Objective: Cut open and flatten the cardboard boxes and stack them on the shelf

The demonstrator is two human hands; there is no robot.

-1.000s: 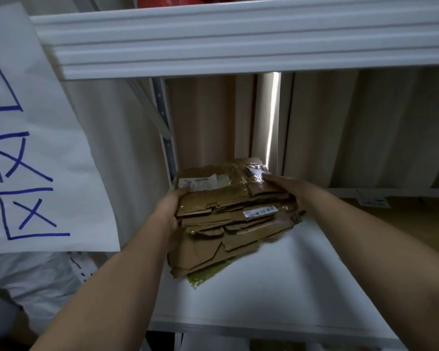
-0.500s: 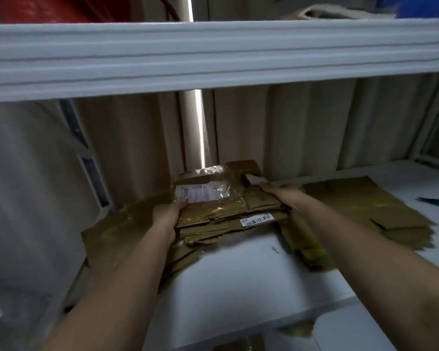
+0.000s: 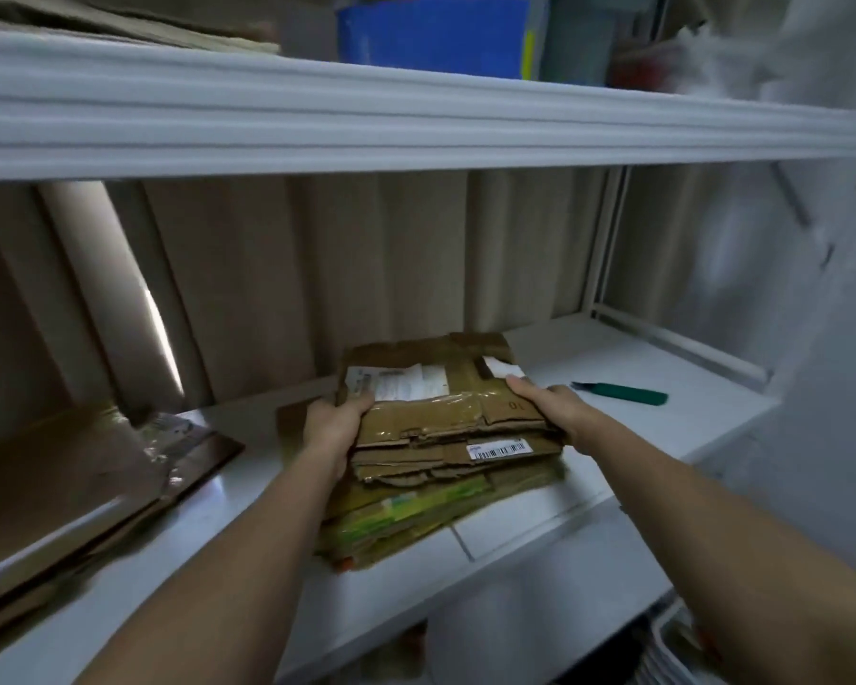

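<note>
Left hand clamped on left edge of flattened cardboard bundle, thumb on top. Right hand gripping right edge likewise. Bundle resting atop green-printed cardboard pile on white shelf. Green cutter lying on shelf to the right, apart. Larger flat cardboard at far left.

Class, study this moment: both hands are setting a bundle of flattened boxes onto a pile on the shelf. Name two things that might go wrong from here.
1. The bundle of flattened boxes has uneven, ragged edges, and the pile beneath overhangs the shelf front; once the left hand and right hand release their grip, layers might slide off.
2. The green cutter lies loose just right of the stack; shifting cardboard or the right arm may knock it.
</note>
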